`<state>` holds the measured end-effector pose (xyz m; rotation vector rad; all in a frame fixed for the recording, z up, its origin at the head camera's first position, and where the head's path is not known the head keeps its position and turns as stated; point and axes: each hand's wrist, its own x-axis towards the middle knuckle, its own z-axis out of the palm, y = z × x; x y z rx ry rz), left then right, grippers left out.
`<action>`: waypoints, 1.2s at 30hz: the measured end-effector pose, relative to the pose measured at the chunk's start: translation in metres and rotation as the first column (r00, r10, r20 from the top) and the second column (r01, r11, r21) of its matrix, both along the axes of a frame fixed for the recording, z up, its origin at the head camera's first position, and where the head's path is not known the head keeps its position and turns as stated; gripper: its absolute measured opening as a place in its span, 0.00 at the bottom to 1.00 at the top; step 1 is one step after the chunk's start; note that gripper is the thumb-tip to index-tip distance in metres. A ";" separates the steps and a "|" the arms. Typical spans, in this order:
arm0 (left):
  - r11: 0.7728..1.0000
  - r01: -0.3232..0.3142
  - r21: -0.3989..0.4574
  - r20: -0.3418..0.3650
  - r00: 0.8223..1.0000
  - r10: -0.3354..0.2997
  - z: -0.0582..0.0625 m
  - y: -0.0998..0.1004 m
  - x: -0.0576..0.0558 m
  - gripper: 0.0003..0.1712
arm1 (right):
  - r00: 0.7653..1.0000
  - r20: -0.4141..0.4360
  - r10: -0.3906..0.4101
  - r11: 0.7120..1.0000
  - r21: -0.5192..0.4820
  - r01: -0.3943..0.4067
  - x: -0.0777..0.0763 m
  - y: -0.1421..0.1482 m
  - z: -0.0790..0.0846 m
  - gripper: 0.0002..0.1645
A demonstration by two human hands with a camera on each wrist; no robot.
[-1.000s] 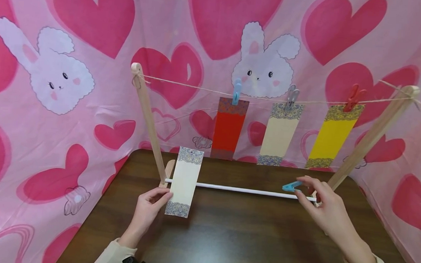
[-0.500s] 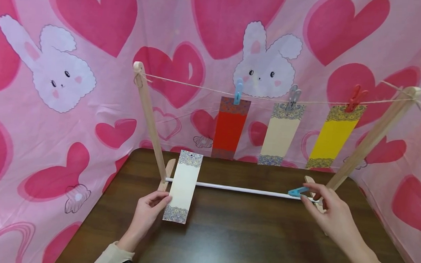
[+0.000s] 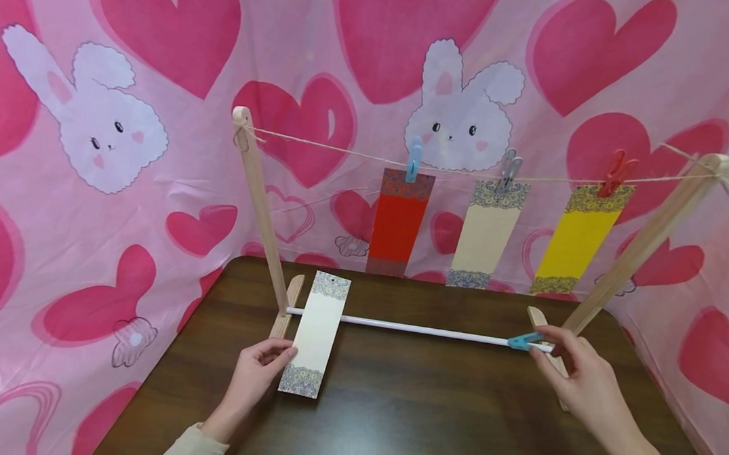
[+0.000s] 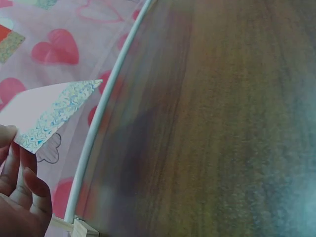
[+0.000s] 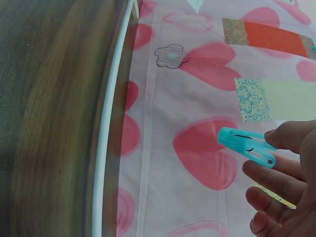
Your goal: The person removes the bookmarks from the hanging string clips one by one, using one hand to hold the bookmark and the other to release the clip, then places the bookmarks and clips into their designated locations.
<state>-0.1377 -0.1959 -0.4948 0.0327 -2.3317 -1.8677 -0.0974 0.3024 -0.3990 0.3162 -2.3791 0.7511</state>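
Note:
A cream paper strip with patterned blue-grey ends [image 3: 317, 330] is pinched at its left edge by my left hand [image 3: 259, 365], tilted in front of the rack's left post. My right hand [image 3: 584, 379] pinches a light blue clothespin [image 5: 244, 145] by its handles, near the white rod's right end. On the string [image 3: 343, 149] hang three strips: a red one [image 3: 399, 225] under a blue clothespin [image 3: 413, 160], a cream one [image 3: 489, 236] under a grey clothespin [image 3: 509, 171], and a yellow one [image 3: 584, 237] under a red clothespin [image 3: 616, 174].
Two wooden posts, left [image 3: 260, 209] and right [image 3: 641, 246], bear the string and stand on wooden feet. A white rod [image 3: 421, 329] joins them low down. Below lies a dark brown table [image 3: 405, 406]; a pink heart-patterned cloth [image 3: 197, 152] hangs behind.
My left hand has lowered with the cream strip, drawing it nearer. My right hand has moved slightly down and right with the blue clothespin. The hanging strips stay in place.

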 end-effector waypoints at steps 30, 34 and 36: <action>0.990 -0.004 -0.141 0.136 0.990 0.023 -0.019 -0.010 0.016 0.06 | 0.998 0.053 -0.029 1.000 0.007 0.029 0.001 0.005 -0.012 0.24; 0.991 -0.013 -0.134 0.149 0.988 0.033 -0.020 -0.013 0.019 0.06 | 0.998 0.053 -0.029 1.000 0.011 0.028 -0.001 0.005 -0.013 0.23; 0.990 -0.015 -0.138 0.147 0.988 0.036 -0.021 -0.014 0.020 0.06 | 0.998 0.053 -0.027 1.000 0.010 0.026 -0.002 0.006 -0.013 0.23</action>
